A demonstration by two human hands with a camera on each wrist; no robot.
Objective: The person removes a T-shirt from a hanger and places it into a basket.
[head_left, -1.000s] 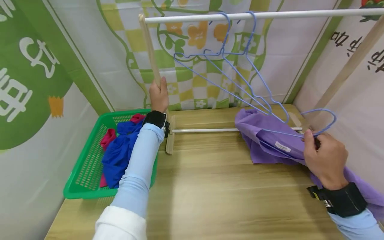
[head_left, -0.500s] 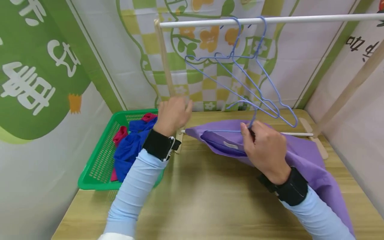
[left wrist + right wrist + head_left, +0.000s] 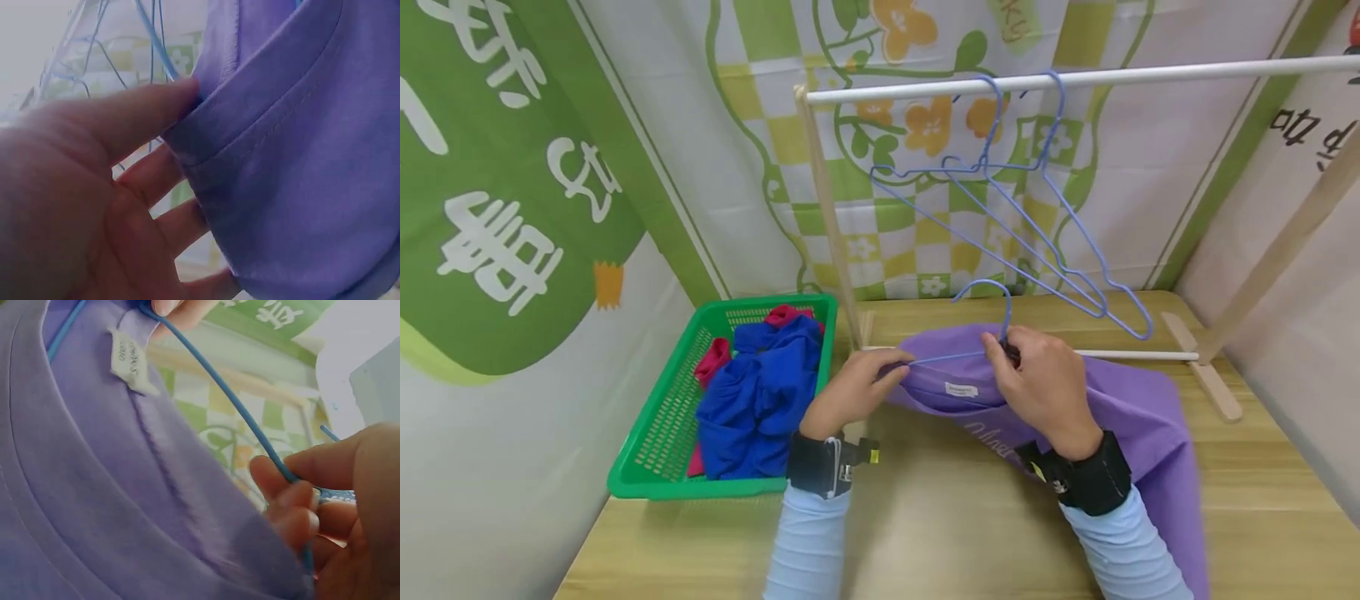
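A purple shirt [image 3: 1138, 408] with a white neck label [image 3: 961, 390] hangs in front of me, pale lettering on its front. Inside its neck opening runs a blue clothes hanger [image 3: 1007, 310], whose hook sticks up above the collar. My right hand [image 3: 1047, 387] grips the hanger just below the hook. With thumb and fingers my left hand [image 3: 856, 387] pinches the shirt's neckline near the hanger's left end. In the left wrist view the thumb lies inside the collar [image 3: 250, 106] and the fingers are behind the cloth. The hanger's lower parts are hidden in the shirt.
Two blue hangers [image 3: 985, 167] hang from the white top rail [image 3: 910, 90] of a wooden-legged rack. A green basket [image 3: 655, 417] at the left holds blue cloth [image 3: 760, 400] and red cloth [image 3: 713, 362]. Printed curtains surround the wooden table [image 3: 925, 517].
My left hand has let go of the rack's left post and come down to the shirt's neckline. My right hand has brought the hanger and shirt leftward, hook up.
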